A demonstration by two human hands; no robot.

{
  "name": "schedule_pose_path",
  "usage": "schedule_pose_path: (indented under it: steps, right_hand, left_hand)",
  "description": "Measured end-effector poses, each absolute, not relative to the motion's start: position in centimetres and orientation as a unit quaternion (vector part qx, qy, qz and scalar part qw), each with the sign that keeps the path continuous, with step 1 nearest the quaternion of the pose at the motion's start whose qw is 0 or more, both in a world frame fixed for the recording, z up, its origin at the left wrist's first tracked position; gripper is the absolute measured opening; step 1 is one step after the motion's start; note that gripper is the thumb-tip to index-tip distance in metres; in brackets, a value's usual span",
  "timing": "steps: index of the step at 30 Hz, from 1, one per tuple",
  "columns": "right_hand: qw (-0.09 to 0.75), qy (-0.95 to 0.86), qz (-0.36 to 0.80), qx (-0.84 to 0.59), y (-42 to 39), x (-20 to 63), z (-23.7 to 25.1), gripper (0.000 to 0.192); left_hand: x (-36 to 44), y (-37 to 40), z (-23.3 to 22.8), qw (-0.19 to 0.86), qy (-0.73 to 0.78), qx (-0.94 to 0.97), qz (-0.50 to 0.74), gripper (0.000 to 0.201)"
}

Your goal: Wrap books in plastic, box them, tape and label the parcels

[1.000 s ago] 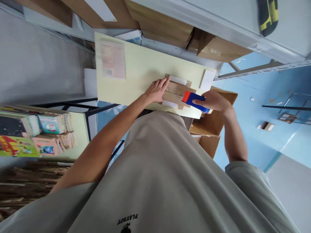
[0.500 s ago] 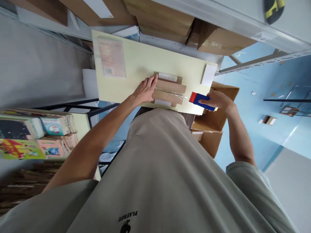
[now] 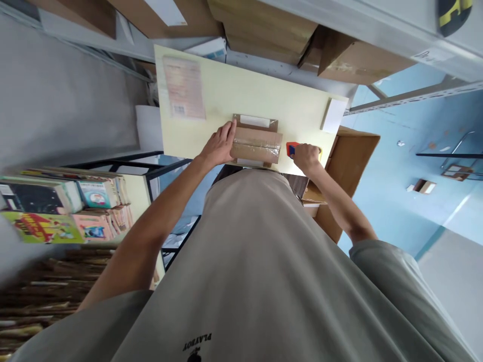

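Note:
A small brown cardboard parcel (image 3: 256,141) with clear tape across it lies on a pale yellow table (image 3: 241,95), close to the near edge. My left hand (image 3: 219,147) rests flat against the parcel's left end. My right hand (image 3: 306,157) grips a blue and red tape dispenser (image 3: 290,149), held just right of the parcel on the table; the hand covers most of it. A white label strip shows along the parcel's far side.
A printed sheet (image 3: 184,93) lies at the table's far left and a white pad (image 3: 333,115) at its far right. An open cardboard box (image 3: 350,161) stands right of the table. Large cartons (image 3: 264,25) sit behind it. Stacked books (image 3: 64,206) fill shelves on the left.
My right hand drew the tape dispenser off the parcel to the right, then brought it back close to the parcel's right end. My left hand stayed at the left end.

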State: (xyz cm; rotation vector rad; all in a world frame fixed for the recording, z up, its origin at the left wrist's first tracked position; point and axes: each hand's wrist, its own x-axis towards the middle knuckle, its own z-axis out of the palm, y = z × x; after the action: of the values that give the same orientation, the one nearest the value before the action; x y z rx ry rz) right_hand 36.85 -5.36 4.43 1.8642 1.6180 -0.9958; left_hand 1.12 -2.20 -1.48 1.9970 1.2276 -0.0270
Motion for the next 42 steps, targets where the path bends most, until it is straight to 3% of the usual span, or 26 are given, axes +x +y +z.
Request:
schedule_pose_path:
  steps: [4, 8, 10, 12, 16, 20, 25, 27, 30, 32, 38, 42]
  right_hand:
    - [0.216, 0.509, -0.321, 0.769, -7.4, 36.8, 3.7, 0.045]
    - [-0.034, 0.403, -0.42, 0.813, -9.9, 36.1, 3.4, 0.075]
    - [-0.161, 0.359, -0.462, 0.795, -10.8, 35.0, 3.1, 0.083]
    - [-0.22, 0.34, -0.459, 0.791, -11.3, 33.8, 2.9, 0.079]
    - [-0.218, 0.337, -0.428, 0.81, -10.9, 32.7, 2.7, 0.063]
    - [-0.193, 0.336, -0.436, 0.812, -10.1, 32.8, 2.7, 0.059]
    - [-0.151, 0.363, -0.421, 0.817, -10.4, 33.4, 3.9, 0.068]
    - [-0.141, 0.385, -0.393, 0.823, -10.5, 34.2, 5.5, 0.065]
    - [-0.14, 0.424, -0.344, 0.826, -10.0, 36.1, 9.4, 0.055]
    - [-0.154, 0.455, -0.312, 0.82, -8.8, 37.3, 12.7, 0.051]
    - [-0.154, 0.572, -0.199, 0.781, 0.0, 38.1, 21.5, 0.065]
    - [-0.133, 0.645, -0.109, 0.744, 8.4, 37.7, 24.1, 0.068]
  left_hand:
    - [0.9, -3.1, -0.9, 0.393, 0.482, 0.783, 0.016, 0.146]
    - [-0.1, -4.8, -1.1, 0.401, 0.557, 0.721, 0.09, 0.143]
    - [-0.5, -5.4, -1.5, 0.416, 0.607, 0.667, 0.121, 0.124]
    - [-0.7, -5.6, -1.7, 0.444, 0.633, 0.62, 0.134, 0.096]
    - [-0.3, -5.0, -1.6, 0.49, 0.654, 0.556, 0.151, 0.051]
    - [-0.1, -3.7, -1.3, 0.463, 0.664, 0.574, 0.124, 0.034]
    - [-1.2, -2.6, -1.2, 0.496, 0.628, 0.598, 0.039, 0.038]
    - [-1.6, -2.2, -0.5, 0.462, 0.624, 0.629, 0.034, 0.043]
    - [-1.1, -0.6, 2.3, 0.356, 0.603, 0.707, 0.098, 0.078]
    - [0.5, 1.2, 5.6, 0.316, 0.559, 0.753, 0.143, 0.091]
    - [11.4, 8.4, 16.2, 0.272, 0.368, 0.852, 0.255, 0.085]
    - [18.7, 13.1, 18.1, 0.26, 0.301, 0.862, 0.313, 0.082]
